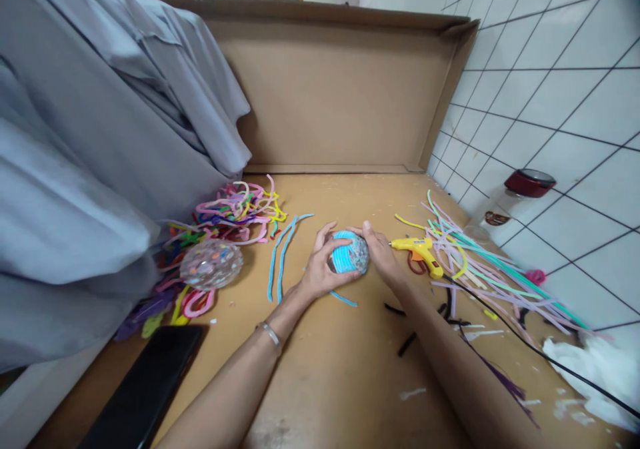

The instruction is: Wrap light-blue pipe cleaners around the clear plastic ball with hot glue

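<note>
A small ball sits between my hands over the middle of the table; bright blue pipe cleaner rows cover its left part, and its right part looks clear and speckled. My left hand curls round the ball's left side, thumb below and fingers above. Against its upper right side rests my right hand, thumb up, with some fingers hidden behind the ball. Two loose blue pipe cleaners lie left of my left hand, and a short blue piece lies just below the ball. A yellow glue gun lies right beside my right hand.
Colourful pipe cleaners pile up at left behind a clear speckled ball. A black phone lies front left. More pipe cleaners, a jar and a black cord are at right. Cardboard stands behind; grey cloth hangs left.
</note>
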Available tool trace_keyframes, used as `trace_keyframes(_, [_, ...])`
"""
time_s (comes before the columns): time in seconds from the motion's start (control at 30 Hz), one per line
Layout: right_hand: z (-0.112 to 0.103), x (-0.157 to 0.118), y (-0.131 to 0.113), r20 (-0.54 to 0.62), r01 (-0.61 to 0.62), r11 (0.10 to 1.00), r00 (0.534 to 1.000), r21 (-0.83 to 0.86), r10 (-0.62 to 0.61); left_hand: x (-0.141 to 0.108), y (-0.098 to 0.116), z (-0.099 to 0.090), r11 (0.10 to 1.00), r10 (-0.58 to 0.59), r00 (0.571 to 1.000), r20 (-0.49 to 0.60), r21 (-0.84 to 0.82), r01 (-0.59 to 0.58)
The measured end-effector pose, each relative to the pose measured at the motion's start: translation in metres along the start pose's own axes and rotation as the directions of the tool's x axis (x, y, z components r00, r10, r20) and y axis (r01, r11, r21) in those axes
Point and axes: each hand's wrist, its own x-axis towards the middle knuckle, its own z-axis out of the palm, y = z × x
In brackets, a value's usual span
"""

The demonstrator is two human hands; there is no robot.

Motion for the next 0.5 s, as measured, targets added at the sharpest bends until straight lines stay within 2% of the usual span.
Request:
trace_keyframes(0.1, [-0.001, 0.003, 0.009, -0.021, -0.063, 0.998, 0.998, -0.011, 0.063, 0.000, -0.002, 0.000, 1.000, -0.011, 1.000, -0.005, -0.004, 0.011])
trace_keyframes(0.17, [-0.001, 0.003, 0.012, -0.013, -0.058, 0.998, 0.998, -0.041, 0.057, 0.000, -0.003, 0.000, 1.000, -0.010, 1.000, -0.012, -0.011, 0.010])
trace_keyframes(0.4, [0.002, -0.004, -0.007, 0.004, 0.154, 0.980, 0.988, -0.127, -0.155, 0.002, -0.003, 0.000, 1.000, -0.017, 1.000, -0.018, -0.023, 0.017])
trace_keyframes(0.5, [0.003, -0.005, -0.012, 0.013, 0.171, 0.975, 0.985, -0.142, -0.171, 0.002, -0.004, 0.001, 1.000, -0.003, 1.000, -0.021, -0.013, 0.003])
